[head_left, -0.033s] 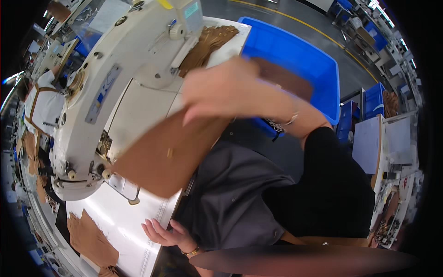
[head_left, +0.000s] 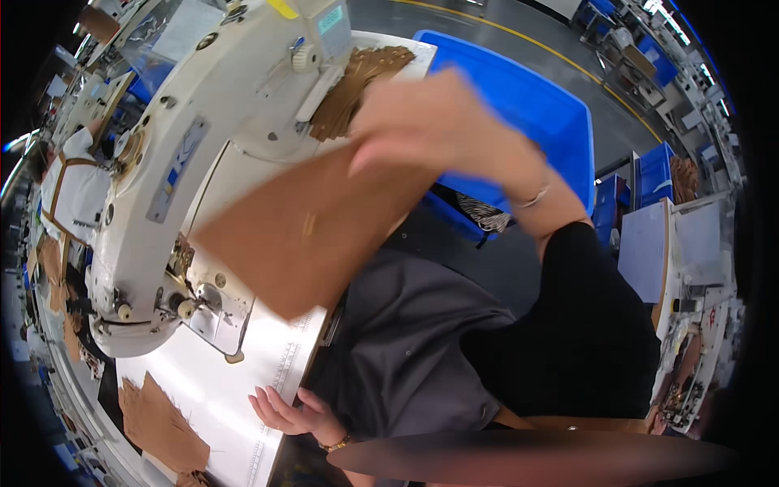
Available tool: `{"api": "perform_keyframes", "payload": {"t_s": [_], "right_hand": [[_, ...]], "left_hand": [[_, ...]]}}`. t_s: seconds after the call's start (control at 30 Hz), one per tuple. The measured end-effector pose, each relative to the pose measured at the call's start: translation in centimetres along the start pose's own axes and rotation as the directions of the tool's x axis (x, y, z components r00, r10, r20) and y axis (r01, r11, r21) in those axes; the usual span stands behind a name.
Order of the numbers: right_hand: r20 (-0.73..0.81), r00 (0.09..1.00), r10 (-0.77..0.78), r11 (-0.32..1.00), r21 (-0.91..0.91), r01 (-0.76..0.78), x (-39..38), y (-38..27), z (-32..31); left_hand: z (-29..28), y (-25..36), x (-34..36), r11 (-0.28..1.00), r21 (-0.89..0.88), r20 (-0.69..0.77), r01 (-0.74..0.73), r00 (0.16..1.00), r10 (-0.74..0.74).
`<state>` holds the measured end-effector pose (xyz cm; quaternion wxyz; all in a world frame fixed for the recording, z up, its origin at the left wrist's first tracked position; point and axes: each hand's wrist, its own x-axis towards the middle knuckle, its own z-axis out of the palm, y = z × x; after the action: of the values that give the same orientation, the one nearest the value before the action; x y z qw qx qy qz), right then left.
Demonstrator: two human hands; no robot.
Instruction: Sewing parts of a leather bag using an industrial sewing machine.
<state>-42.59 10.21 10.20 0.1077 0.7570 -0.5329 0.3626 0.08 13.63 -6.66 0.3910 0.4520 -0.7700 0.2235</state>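
My right hand (head_left: 434,134), blurred by motion, is closed on the upper edge of a flat brown leather-like piece (head_left: 284,235). The piece hangs tilted above the front of the sewing machine bed and has a small pale mark near its middle. The white sewing machine (head_left: 162,187) stands to its left, its needle area apart from the piece. My left hand (head_left: 296,414) lies at the front edge of the white table (head_left: 187,365), palm turned up, fingers spread, holding nothing.
A stack of brown pieces (head_left: 361,85) lies behind the machine, and more brown pieces (head_left: 162,426) lie at the near left of the table. A large blue bin (head_left: 560,122) stands beyond my right arm. Another person (head_left: 77,187) sits at the left.
My right hand has lifted the brown piece slightly up and to the right, uncovering more of the machine's needle plate. The left hand has stayed put.
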Motion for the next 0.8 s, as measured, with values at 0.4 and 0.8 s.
{"api": "perform_keyframes", "payload": {"t_s": [0.4, 0.8], "right_hand": [[-0.219, 0.874, 0.434, 0.765, -0.424, -0.485, -15.9, 12.8, -13.2], [-0.111, 0.903, 0.414, 0.777, -0.473, -0.415, -14.6, 21.4, -2.4]], "left_hand": [[0.4, 0.2, 0.6, 0.997, 0.06, 0.025, -0.042, 0.999, 0.041], [0.5, 0.4, 0.5, 0.993, 0.114, 0.066, -0.027, 0.998, 0.02]]}}
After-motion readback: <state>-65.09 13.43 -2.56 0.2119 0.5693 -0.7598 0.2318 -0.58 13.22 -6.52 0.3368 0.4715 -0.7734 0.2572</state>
